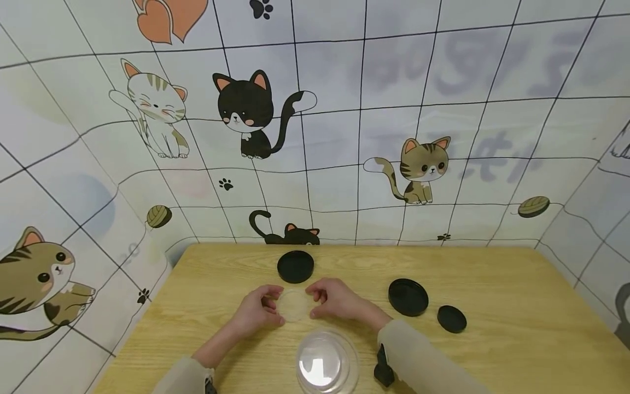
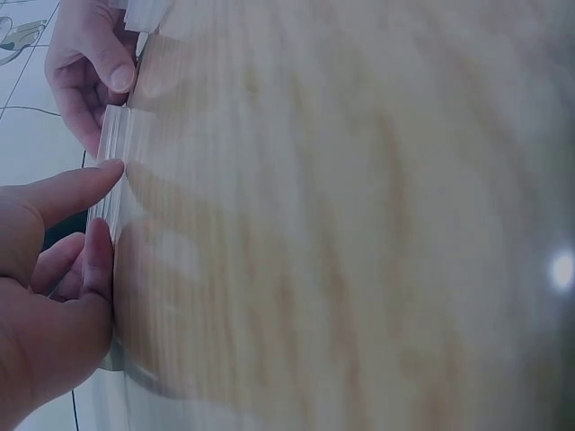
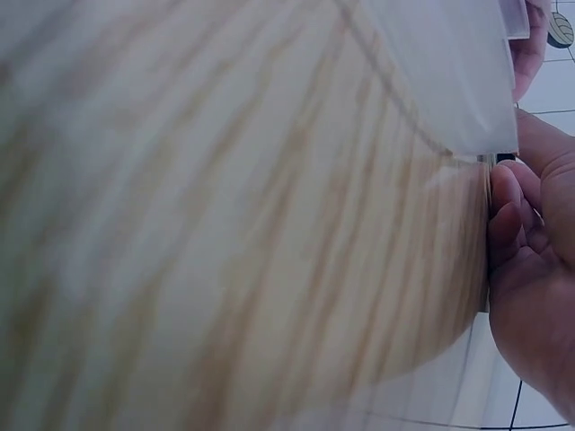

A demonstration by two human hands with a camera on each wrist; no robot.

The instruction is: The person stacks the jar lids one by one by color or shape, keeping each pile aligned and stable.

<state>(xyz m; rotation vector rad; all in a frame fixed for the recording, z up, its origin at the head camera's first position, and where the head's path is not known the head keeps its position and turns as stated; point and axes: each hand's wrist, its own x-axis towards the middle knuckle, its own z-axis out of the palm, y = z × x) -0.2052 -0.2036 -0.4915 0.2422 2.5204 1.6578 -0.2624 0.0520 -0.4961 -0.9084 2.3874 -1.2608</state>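
A shallow clear round plastic piece (image 1: 293,305) lies low at the wooden table, between my two hands. My left hand (image 1: 258,309) holds its left edge with thumb and fingers. From the opposite side my right hand (image 1: 339,300) grips the right edge, fingers curled. The left wrist view shows the left thumb and fingers at a clear stepped rim (image 2: 110,148). Just beyond the hands is a round black lid-like disc (image 1: 295,266). Closer to me stands a clear round plastic container (image 1: 322,364) with a wide rim; whether several are stacked cannot be told.
Right of my right hand lie a larger black round lid (image 1: 408,297) with a raised rim and a smaller black one (image 1: 451,319). The wooden table (image 1: 517,339) ends at a wall covering (image 1: 334,137) printed with cats. Beside the right sleeve hangs a black strap (image 1: 383,368).
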